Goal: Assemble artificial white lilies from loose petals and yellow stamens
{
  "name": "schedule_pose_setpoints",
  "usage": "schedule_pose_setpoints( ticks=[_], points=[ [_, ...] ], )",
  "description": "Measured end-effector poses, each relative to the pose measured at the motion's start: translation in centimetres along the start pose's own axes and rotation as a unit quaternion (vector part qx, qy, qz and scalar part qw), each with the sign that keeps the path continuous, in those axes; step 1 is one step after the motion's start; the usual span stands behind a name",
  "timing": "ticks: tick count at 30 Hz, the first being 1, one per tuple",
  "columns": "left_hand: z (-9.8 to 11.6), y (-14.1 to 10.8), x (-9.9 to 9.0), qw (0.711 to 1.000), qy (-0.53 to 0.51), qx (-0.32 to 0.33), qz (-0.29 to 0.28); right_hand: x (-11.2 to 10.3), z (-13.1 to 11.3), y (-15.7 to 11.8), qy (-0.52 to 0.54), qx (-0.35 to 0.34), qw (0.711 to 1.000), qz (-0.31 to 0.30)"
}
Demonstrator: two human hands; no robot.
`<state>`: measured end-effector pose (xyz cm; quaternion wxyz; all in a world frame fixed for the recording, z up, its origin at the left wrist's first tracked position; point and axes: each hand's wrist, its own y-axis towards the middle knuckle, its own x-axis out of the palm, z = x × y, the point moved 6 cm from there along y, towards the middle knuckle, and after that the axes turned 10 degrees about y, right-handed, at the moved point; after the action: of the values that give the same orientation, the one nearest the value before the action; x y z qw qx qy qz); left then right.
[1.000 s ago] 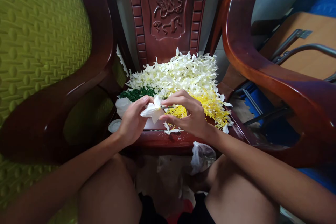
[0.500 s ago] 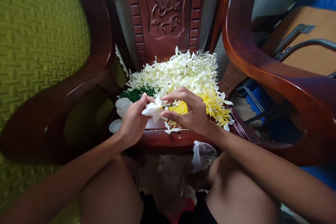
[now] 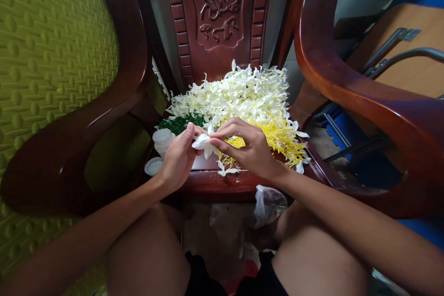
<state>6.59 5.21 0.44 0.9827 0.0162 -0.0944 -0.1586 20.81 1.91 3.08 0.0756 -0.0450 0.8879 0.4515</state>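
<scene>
The left hand (image 3: 178,159) has its grip on a white, smooth-petalled flower (image 3: 201,142) above the glossy seat (image 3: 215,187); the right hand (image 3: 248,145) pinches it. Behind lie piled white blooms (image 3: 243,92) and thin yellow strands (image 3: 282,138).

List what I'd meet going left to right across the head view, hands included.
Left wooden armrest, white round lid, left hand, white flower, right hand, right wooden armrest.

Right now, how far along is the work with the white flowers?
The heaped white-petalled flowers look finished. One pointed-petal white flower is in the left hand, the right hand pinching it. Loose yellow stringy pieces and dark green pieces seem left to use.
</scene>
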Motion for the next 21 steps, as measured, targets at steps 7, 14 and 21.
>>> schedule_pose_setpoints(
  ticks=[7, 14, 21],
  points=[
    [0.4, -0.3, 0.1, 0.995, 0.064, 0.063, -0.048, -0.3, 0.6, -0.3, 0.065, 0.073, 0.993, 0.072],
    [2.2, -1.0, 0.3, 0.959, 0.226, 0.167, -0.044, -0.8, 0.0, -0.4, 0.042, 0.045, 0.994, 0.093],
    [2.0, -1.2, 0.4, 0.955, 0.23, 0.179, -0.062, -0.4, 0.3, -0.6, 0.074, 0.066, 0.991, 0.088]
  ],
)
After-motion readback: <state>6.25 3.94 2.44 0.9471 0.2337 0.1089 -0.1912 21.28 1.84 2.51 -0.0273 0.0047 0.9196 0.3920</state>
